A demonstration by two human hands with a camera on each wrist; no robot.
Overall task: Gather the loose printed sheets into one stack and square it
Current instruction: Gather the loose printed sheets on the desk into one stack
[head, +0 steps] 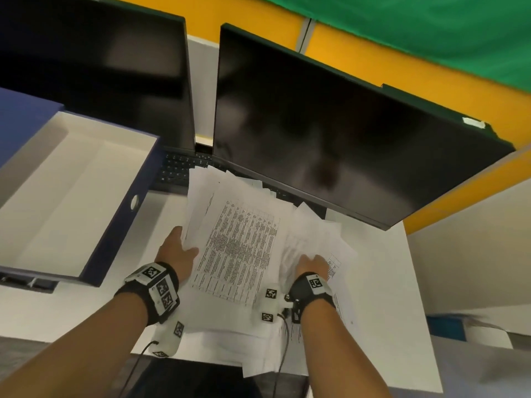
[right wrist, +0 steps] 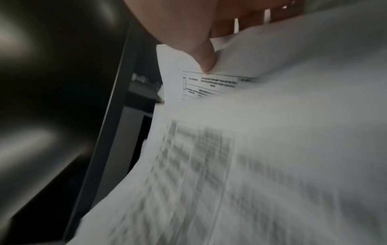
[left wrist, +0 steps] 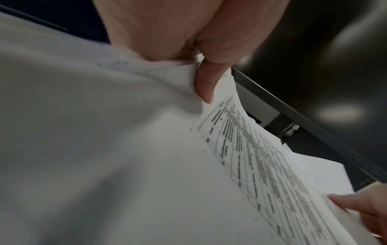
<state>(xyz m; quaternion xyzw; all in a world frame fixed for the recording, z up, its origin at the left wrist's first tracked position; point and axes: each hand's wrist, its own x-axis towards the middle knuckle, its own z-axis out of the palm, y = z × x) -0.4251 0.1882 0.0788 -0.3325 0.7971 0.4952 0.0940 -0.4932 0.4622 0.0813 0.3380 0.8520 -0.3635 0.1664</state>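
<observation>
1. The left hand (head: 176,252), in the lower middle of the head view, pinches the left edge of the printed sheets (head: 238,251). In the left wrist view its thumb (left wrist: 206,81) lies on top of the paper with the other fingers tucked beneath.
2. The right hand (head: 311,264), just right of centre, grips the right side of the same sheets. In the right wrist view its thumb (right wrist: 204,56) presses down onto a printed table, and the other fingers show behind the paper at the top of the frame. That view is badly blurred, so how tightly they curl is hard to tell.
3. The sheets form a loose, fanned bundle between the two hands, edges uneven, the top page covered in a grid of small text. They sit in the centre of the head view; their far edges overlap a dark keyboard (head: 178,170).
4. More white pages (head: 253,349) lie flat on the white desk (head: 388,311) below the wrists, toward the lower middle.
5. An open blue box file (head: 71,202) with a white interior fills the left of the frame.
6. Two dark monitors stand behind, the left monitor (head: 94,67) at upper left and the right monitor (head: 330,130) across the centre and right.
7. A yellow partition (head: 359,58) runs along the top.
</observation>
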